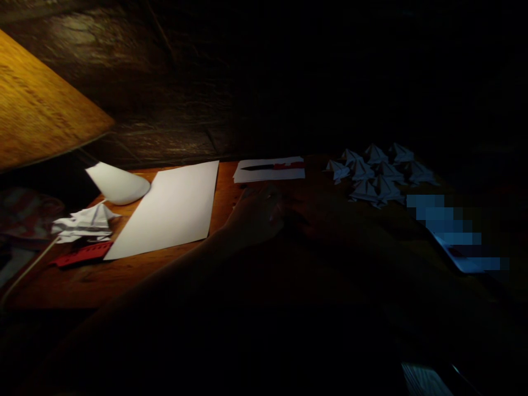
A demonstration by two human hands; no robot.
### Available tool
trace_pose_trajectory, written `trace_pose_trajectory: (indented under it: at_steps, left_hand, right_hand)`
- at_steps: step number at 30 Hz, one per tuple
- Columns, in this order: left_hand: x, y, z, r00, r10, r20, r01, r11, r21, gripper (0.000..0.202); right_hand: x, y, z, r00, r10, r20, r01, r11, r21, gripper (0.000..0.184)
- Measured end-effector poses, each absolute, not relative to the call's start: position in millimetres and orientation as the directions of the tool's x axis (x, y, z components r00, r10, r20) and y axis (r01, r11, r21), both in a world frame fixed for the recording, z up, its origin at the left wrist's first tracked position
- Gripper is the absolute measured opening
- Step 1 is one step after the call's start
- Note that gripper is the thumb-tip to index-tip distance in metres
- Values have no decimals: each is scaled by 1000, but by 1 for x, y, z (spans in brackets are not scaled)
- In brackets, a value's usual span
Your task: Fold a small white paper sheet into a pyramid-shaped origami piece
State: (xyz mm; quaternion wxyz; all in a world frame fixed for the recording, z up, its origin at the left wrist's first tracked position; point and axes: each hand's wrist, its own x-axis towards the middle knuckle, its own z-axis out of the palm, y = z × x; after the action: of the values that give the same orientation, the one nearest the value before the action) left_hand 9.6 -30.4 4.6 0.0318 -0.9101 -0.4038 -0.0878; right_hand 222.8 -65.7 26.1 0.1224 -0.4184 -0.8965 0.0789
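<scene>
The scene is very dark. My left arm reaches in from the lower left, and my left hand (256,215) rests on the wooden table (82,283) just right of a blank white sheet (171,209). Its fingers look curled, but they are too dim to read. To its right lies a dark shape (319,220) that may be my right hand, with no fingers visible. A cutter with a black blade and red handle (272,166) lies on a small stack of white paper (268,173) just beyond my left hand.
Several folded white paper figures (379,173) are grouped at the back right. At the left are a curled white paper piece (117,184), a crumpled folded paper (84,223) and a red strip (84,254). A lampshade (37,110) overhangs the upper left. A bluish blurred object (451,234) lies at the right.
</scene>
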Motion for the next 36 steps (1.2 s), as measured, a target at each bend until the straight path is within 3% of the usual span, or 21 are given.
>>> trace_pose_trajectory:
  at_steps: [8, 16, 27, 36]
  left_hand:
    - [13, -33, 11, 646, 747, 159, 752, -658, 37, 37]
    - [11, -29, 11, 634, 756, 161, 756, -650, 77, 36]
    - [7, -23, 5, 679, 699, 223, 694, -710, 114, 32]
    - [7, -21, 5, 671, 704, 230, 698, -706, 125, 37]
  right_hand:
    - [222, -66, 30, -671, 718, 184, 630, 683, -369, 39]
    - [220, -68, 27, -613, 778, 137, 740, 627, -244, 41]
    - [224, -61, 22, -622, 767, 159, 734, 642, -221, 46]
    - [228, -51, 14, -634, 749, 192, 694, 661, -284, 45]
